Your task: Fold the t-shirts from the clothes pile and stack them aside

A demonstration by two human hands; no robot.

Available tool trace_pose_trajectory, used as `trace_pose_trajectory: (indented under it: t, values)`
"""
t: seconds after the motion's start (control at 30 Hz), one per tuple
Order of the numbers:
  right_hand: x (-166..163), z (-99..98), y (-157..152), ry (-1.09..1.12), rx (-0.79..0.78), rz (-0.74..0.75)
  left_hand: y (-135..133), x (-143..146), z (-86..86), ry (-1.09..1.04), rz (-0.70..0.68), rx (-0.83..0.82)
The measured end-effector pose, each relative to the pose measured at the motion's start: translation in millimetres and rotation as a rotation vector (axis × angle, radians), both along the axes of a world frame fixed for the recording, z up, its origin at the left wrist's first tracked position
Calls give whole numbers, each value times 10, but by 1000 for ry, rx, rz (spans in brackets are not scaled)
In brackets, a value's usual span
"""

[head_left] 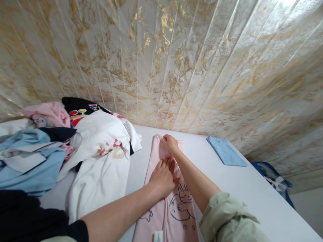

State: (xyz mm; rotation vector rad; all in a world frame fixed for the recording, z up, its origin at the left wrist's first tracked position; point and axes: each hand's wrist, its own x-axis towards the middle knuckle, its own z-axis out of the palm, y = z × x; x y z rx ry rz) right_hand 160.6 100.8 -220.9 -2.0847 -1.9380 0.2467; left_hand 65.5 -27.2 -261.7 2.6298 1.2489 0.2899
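A long pink garment (pixel 153 223) lies on the white table in front of me, with dark line drawings of a rabbit and a white tag near its lower end. A lengthwise fold or seam runs down its middle. My left hand (pixel 163 176) rests flat on the middle of the cloth, fingers stretched out. Farther up, at the far end of the garment, my right hand (pixel 170 142) has its fingers closed at the fabric; the fingertips are partly hidden. My right forearm passes over the garment's right side.
To the left is a heap of loose clothes, with a white garment (pixel 101 181), a light blue one (pixel 50 168) and a black one (pixel 25 211). A folded blue cloth (pixel 225 151) lies at the right on the table (pixel 202 158). A blue-edged bag (pixel 275 179) stands beyond the table edge. A gold-patterned curtain (pixel 161 67) hangs behind.
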Motion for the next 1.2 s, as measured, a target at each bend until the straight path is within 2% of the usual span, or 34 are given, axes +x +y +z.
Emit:
trace_pose_trajectory:
  t: [0.17,0.27,0.47,0.57,0.63,0.77,0.87,1.07,1.2]
  values:
    - [-13,-77,-7,-76,134,13,-13,-12,76,-16,4,-26]
    - [-7,-102,-48,-174,148,34,-21,-20,125,-11,8,-47]
    - [-60,-9,-206,-209,300,103,-33,-26,165,4,7,-52]
    - [-150,-39,-309,-181,248,277,-33,-31,168,-18,-8,-31]
    - [-196,-103,-320,-174,157,330,-30,-32,164,-36,-19,-1]
    - [-198,-215,-178,-157,-9,296,-20,-21,141,-50,-2,16]
    - [-180,-248,-45,-161,-22,301,-12,-7,113,-30,9,-5]
    - [-192,-222,52,-156,39,245,-14,-7,106,-9,19,12]
    - [108,-49,-7,-124,232,107,-23,-21,96,-31,23,-6]
